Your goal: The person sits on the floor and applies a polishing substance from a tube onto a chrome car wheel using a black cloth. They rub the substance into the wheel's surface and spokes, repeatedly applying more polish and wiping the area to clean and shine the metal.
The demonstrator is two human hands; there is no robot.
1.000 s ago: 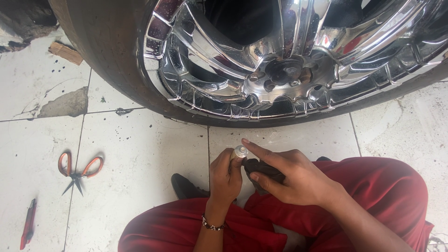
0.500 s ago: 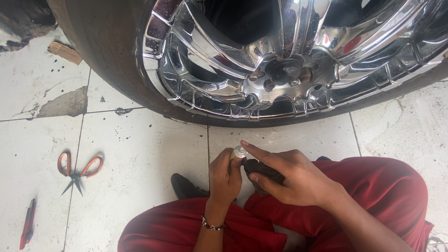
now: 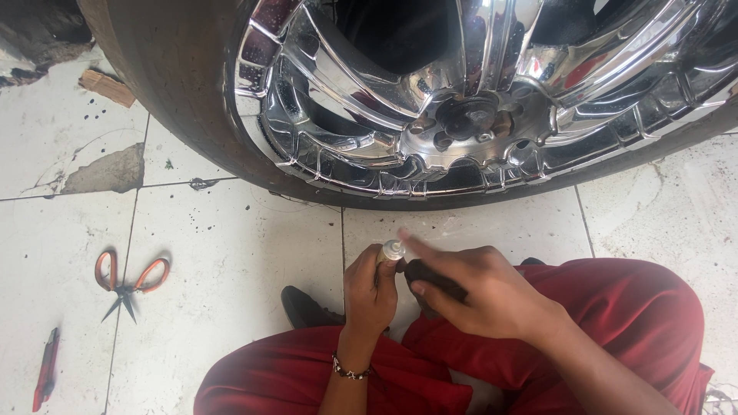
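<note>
Gripping a small tube (image 3: 390, 251), your left hand (image 3: 370, 292) is closed around its body, fingers curled tight, so only the pale capped tip shows above the fist. Your right hand (image 3: 480, 290) is partly closed: the index finger stretches out to the tube's tip and looks to touch it, though it is blurred, while the thumb and other fingers pinch a dark pad (image 3: 430, 278) just right of the tube. The tube sits between both hands, low in the middle, over the tiled floor (image 3: 231, 253) and in front of your red trousers (image 3: 615, 307). Its long axis runs upward and a little right, tip toward the chrome wheel (image 3: 461, 115). Well off to the left lie orange scissors (image 3: 129, 278) and a red knife (image 3: 46, 367).
</note>
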